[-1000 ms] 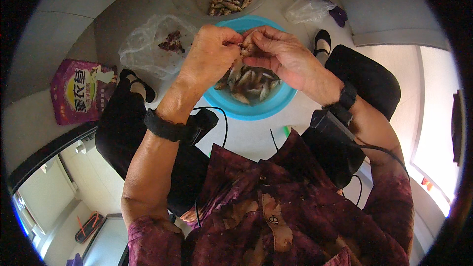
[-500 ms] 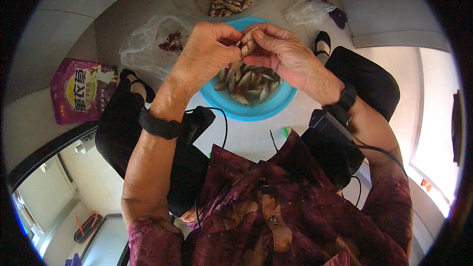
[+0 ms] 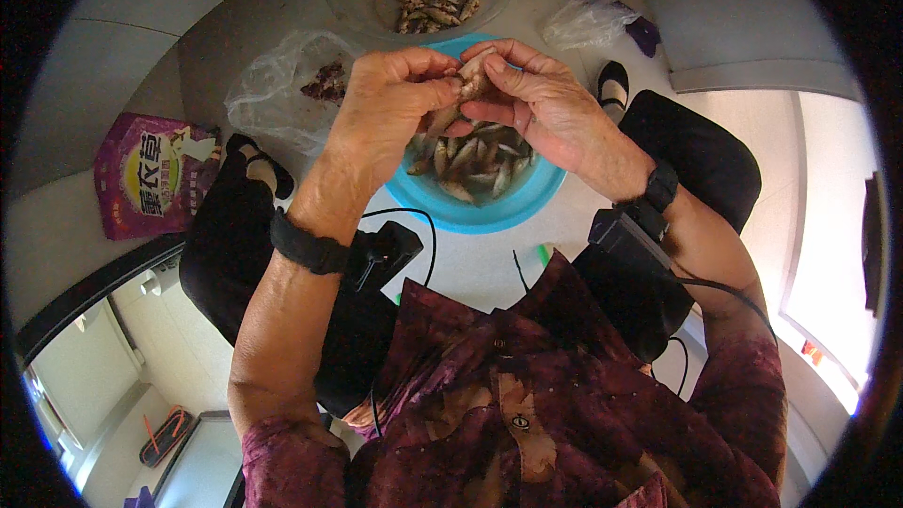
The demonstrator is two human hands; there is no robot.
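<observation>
Over a blue basin [image 3: 404,198], my two hands meet at one small fish [image 3: 478,85]. My right hand [image 3: 555,103] grips it, the thumb pressed along its side and the fingers curled behind. From the other side, my left hand [image 3: 381,103] is closed in a pinch at the fish's edge; its fingertips partly hide the spot they grip. Below, several small silvery-brown fish [image 3: 480,165] lie in the basin in cloudy water. My hands cover the basin's far part.
Beyond the basin stands a clear bowl [image 3: 353,5] with several fish [image 3: 435,2]. To its left lies a clear plastic bag [image 3: 268,99] with dark red scraps [image 3: 324,83]. Another clear bag [image 3: 593,14] rests at far right. A purple package [image 3: 155,174] stands at left, beside my foot.
My left hand has shifted slightly left and its thumb has straightened against the fish. My right hand and the fish stay almost in place.
</observation>
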